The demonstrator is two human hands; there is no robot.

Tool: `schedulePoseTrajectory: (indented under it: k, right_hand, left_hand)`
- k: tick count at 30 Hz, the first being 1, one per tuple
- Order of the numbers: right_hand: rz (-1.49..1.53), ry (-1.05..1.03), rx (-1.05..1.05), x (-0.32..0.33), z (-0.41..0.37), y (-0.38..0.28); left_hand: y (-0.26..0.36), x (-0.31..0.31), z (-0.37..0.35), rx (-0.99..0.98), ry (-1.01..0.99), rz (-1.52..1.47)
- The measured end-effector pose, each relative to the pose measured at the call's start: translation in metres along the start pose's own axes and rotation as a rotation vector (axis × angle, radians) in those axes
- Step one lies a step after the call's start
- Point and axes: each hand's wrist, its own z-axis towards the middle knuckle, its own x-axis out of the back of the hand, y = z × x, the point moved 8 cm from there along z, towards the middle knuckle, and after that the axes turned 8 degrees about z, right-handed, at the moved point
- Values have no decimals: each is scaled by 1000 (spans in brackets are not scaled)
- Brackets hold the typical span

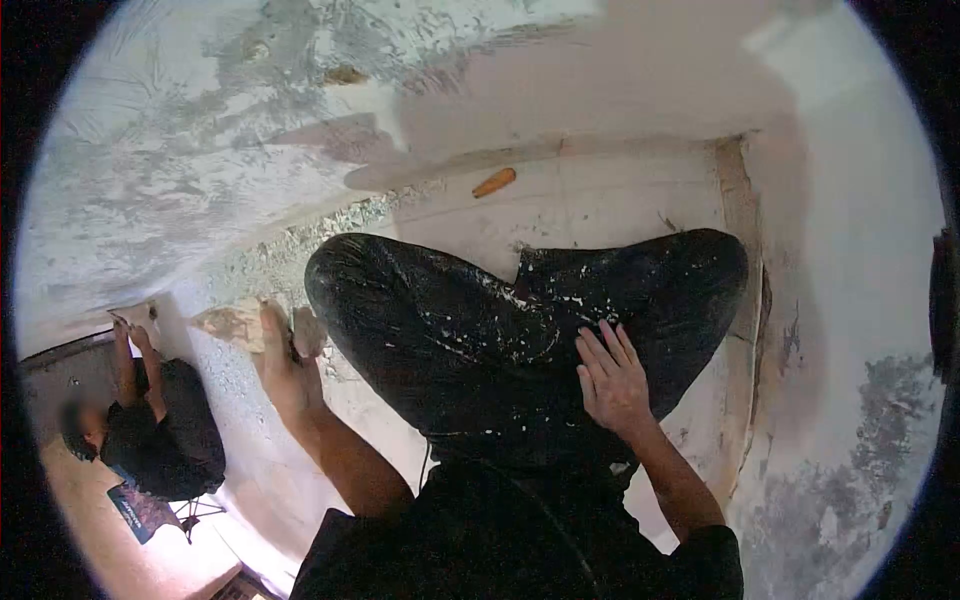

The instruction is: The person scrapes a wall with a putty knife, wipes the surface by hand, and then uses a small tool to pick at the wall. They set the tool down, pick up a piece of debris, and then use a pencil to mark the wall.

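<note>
My left hand (288,375) is raised beside my left knee, close to the wall at the left. Its fingers are closed round a plaster-smeared trowel (232,325), whose pale, pointed blade sticks out to the left. The grip is mostly hidden by the hand. Stretched out flat, my right hand (615,385) rests on the black trousers (480,310), which are spotted with white flecks. It holds nothing. Beyond my knees, an orange-brown wooden handle (494,182) lies on the pale floor near the base of the wall.
Ahead and to the left rises a patchy grey-and-white wall (200,140). Loose flakes (300,240) line its foot. A cracked ridge (745,300) runs along the floor's right side. At far left, another person (165,425) in dark clothes reaches both hands to the wall.
</note>
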Motion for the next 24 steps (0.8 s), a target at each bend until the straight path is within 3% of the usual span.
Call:
schedulePoseTrajectory:
  k: [2,4,6,8,9,10,12,13,14,16,19,20,22,24]
  right_hand:
    - [172,151,158,61,11,-33]
    - [148,191,172,82,22,-53]
    - [332,268,294,92,31,-79]
    - [401,-104,381,37,51,-111]
    - [355,-76,650,11,39,-129]
    - [357,-72,649,-1,46,-118]
    - [441,-245,442,-23,66,-80]
    - [306,-135,393,-6,73,-74]
    - [182,-112,204,-1,86,-50]
    - [237,301,11,39,86,-9]
    - [432,314,102,55,65,-25]
    - [301,-101,149,33,66,-46]
    - [232,-200,240,-9,46,-38]
    - [181,-76,202,17,57,-32]
  left_hand:
    - [4,8,-2,-97,-67,30]
    - [10,-1,-2,-126,-106,16]
    - [4,11,-8,-39,106,-15]
    - [4,8,-12,-47,75,-11]
    - [5,5,-12,-57,43,-6]
    - [5,7,-12,-58,40,-3]
    - [14,6,-10,-134,-123,-53]
    - [15,11,-8,-144,-145,-37]
    - [11,15,-7,-142,-134,-36]
    - [-3,25,-1,-73,-59,-126]
    - [-18,22,-1,-54,-113,-100]
    - [-21,14,0,-57,-163,-106]
    - [-15,2,-2,-50,-136,-147]
    - [-14,5,-1,7,43,-110]
